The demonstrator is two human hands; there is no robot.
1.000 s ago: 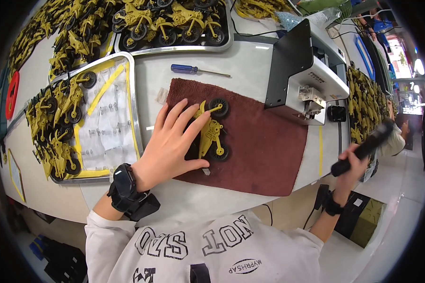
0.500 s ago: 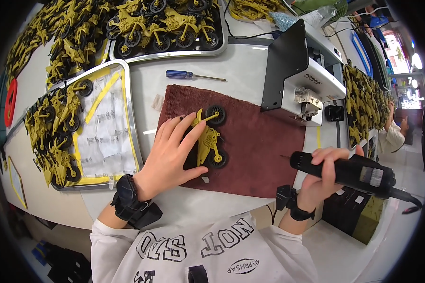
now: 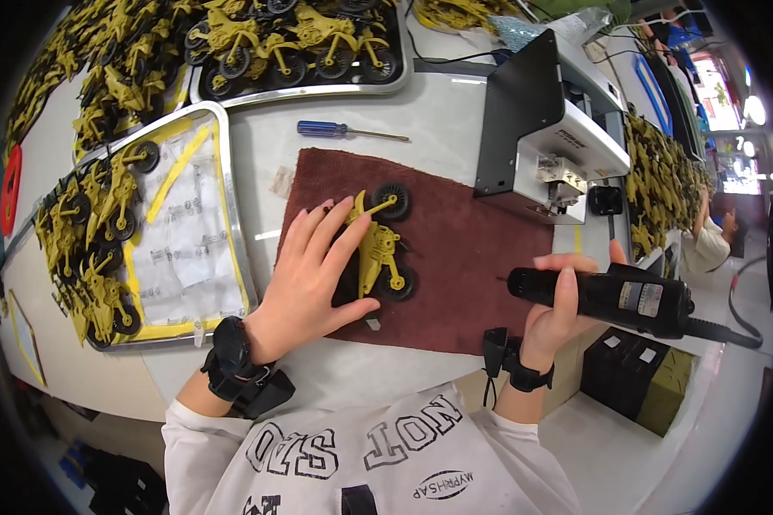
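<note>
A white table (image 3: 438, 112) carries a dark red cloth (image 3: 472, 266). Left of the cloth I see a metal-rimmed tray (image 3: 238, 215) with yellow toy motorbikes (image 3: 103, 219) along its far side; at the cloth's upper right corner stands a black and white machine (image 3: 567, 142).

The right hand (image 3: 554, 318) is wrapped around a black power screwdriver (image 3: 631, 300), thumb and fingers closed on its barrel. That forearm rises from below the cloth, and the tool lies nearly level, its bit over the cloth's right part, well apart from the bike.

The left hand (image 3: 305, 275) is spread rather than clenched, back up, reaching over the cloth's left edge. Its forefinger and thumb reach the yellow motorbike (image 3: 378, 249) lying on the cloth, left of its middle; I can't tell how firmly they press. Beyond the cloth's top edge lies a blue-handled screwdriver (image 3: 326, 129).
</note>
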